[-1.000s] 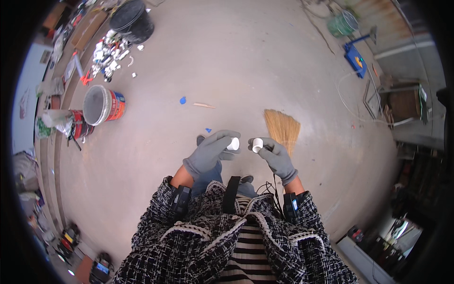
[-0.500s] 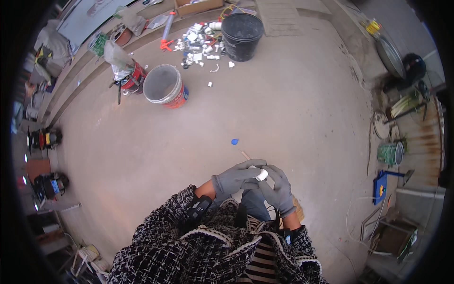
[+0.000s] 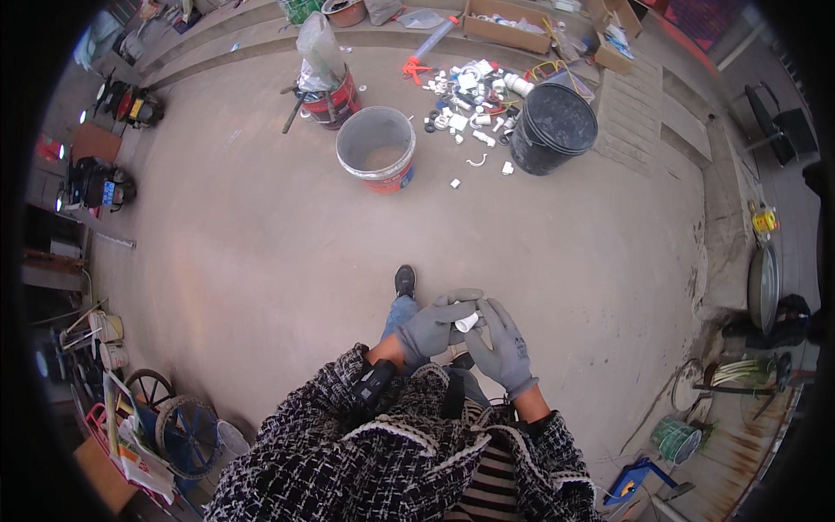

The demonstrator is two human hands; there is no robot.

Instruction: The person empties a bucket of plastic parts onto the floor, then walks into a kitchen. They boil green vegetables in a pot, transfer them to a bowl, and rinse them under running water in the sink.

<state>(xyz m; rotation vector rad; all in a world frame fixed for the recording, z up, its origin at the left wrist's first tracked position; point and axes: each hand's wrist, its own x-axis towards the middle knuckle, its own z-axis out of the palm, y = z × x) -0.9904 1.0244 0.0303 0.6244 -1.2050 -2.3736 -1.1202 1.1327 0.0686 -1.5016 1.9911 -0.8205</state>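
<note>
A small white plastic pipe fitting (image 3: 467, 323) sits between my two gloved hands, in front of my body. My left hand (image 3: 432, 326), in a grey work glove, grips it from the left with bent fingers. From the right, my right hand (image 3: 502, 346), gloved alike, closes its fingertips on the fitting's other side. The fingers cover part of it. Farther off, a heap of white pipe fittings (image 3: 468, 80) lies loose on the floor, with a few stray pieces nearer me.
A white-rimmed orange bucket (image 3: 389, 180) stands ahead, with a black bucket (image 3: 550, 130) beside the heap. Left of them is a red bucket (image 3: 337, 103) holding a plastic bag. An orange caulking gun (image 3: 430, 45) leans near the step. A wheeled cart (image 3: 188, 438) stands at lower left.
The view has swung left and my foot has come forward into sight. The fitting has tilted between my hands, showing its open end. The blue scrap on the floor is out of sight.
</note>
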